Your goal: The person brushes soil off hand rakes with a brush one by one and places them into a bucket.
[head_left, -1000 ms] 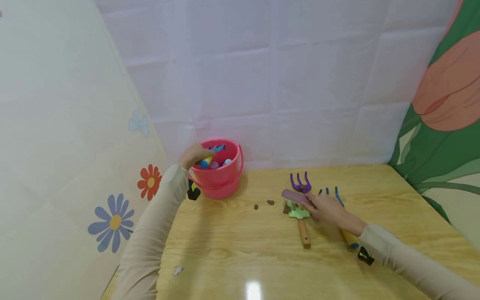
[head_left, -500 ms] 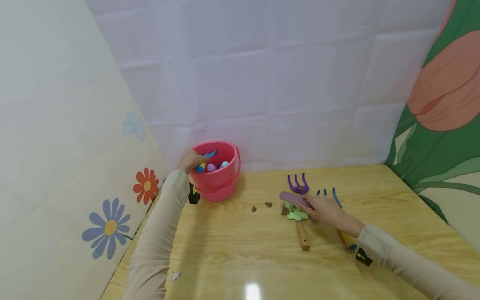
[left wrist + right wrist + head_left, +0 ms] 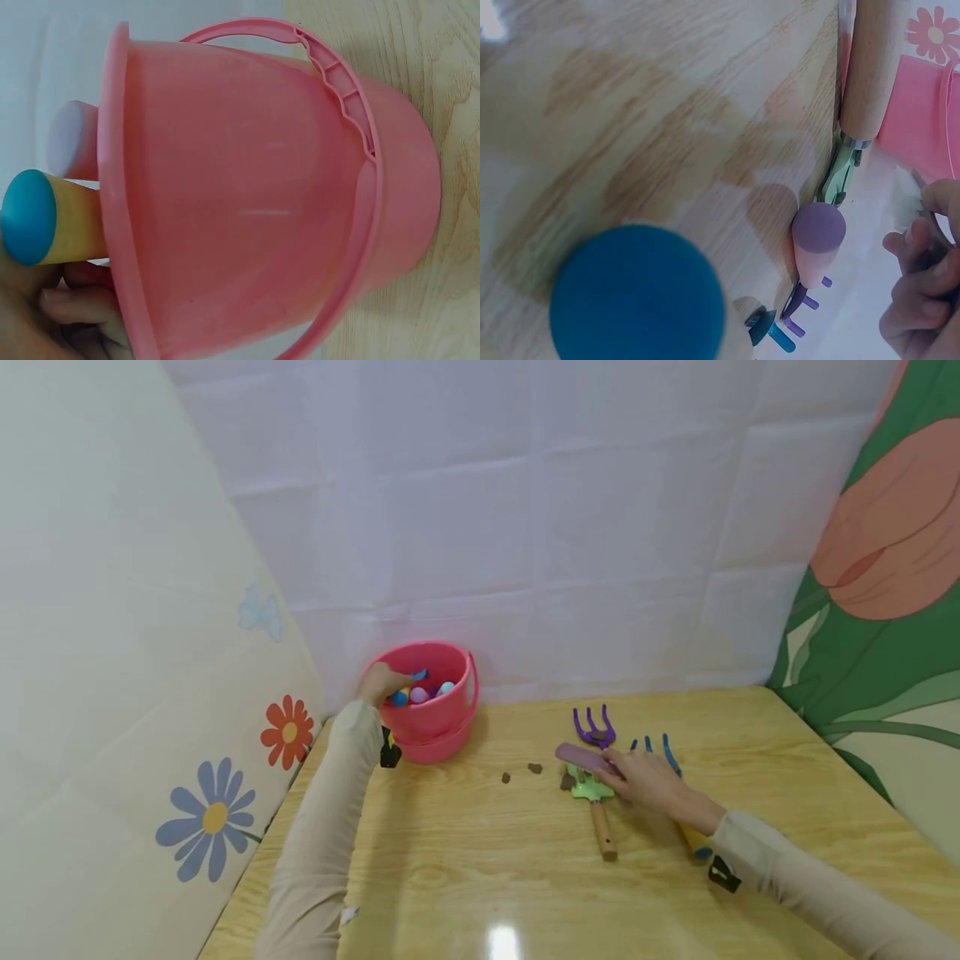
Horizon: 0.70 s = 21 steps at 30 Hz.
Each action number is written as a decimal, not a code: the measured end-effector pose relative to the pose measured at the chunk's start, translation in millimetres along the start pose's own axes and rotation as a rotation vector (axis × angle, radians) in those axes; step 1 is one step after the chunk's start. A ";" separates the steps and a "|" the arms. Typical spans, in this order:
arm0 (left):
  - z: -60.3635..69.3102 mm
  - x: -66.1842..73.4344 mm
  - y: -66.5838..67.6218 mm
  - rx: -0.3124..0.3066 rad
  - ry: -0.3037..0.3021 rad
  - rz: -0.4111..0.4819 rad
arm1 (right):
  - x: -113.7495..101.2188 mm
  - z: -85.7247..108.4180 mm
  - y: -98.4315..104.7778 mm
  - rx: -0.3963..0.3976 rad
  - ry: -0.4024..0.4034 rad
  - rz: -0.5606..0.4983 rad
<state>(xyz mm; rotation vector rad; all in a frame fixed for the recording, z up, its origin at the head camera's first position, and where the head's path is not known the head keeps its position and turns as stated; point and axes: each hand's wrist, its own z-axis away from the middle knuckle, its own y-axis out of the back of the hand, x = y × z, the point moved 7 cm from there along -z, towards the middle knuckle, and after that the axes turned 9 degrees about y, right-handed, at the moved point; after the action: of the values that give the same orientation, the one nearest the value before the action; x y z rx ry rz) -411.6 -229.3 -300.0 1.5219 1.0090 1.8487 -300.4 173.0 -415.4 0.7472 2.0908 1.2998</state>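
Note:
My left hand [image 3: 381, 682] is at the left rim of a pink bucket [image 3: 427, 727], its fingers curled at a hand rake [image 3: 75, 221] with a yellow handle and blue end. The rake lies mostly inside the bucket; a bit of its blue tines shows. Other rounded handle ends [image 3: 418, 695] lie beside it. My right hand [image 3: 647, 781] grips a mauve brush [image 3: 581, 757] with pale bristles, over a green hand rake [image 3: 591, 787] with a wooden handle. Near that hand lie a purple hand rake [image 3: 595, 731] and a blue-tined rake [image 3: 697, 842] with a yellow handle, partly hidden.
Several brown crumbs [image 3: 535, 768] lie on the wooden table [image 3: 465, 860] between the bucket and the rakes. A small white scrap [image 3: 349, 914] is near my left forearm. A white sheet [image 3: 450, 510] hangs behind, close to the bucket.
The yellow-handled rake has sunk lower into the bucket with my left hand, and its tines show less. The bucket's top leans slightly left. My right hand keeps its place over the green rake.

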 end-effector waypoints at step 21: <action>8.3 -7.8 9.9 0.106 0.016 -0.017 | 0.3 0.2 -5.0 -0.016 -0.014 -0.022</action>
<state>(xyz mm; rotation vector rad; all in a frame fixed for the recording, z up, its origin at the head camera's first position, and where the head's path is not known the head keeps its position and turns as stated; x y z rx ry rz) -401.3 -239.4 -295.7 1.5561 1.1405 1.8242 -301.3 171.5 -420.1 0.7228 2.0693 1.2948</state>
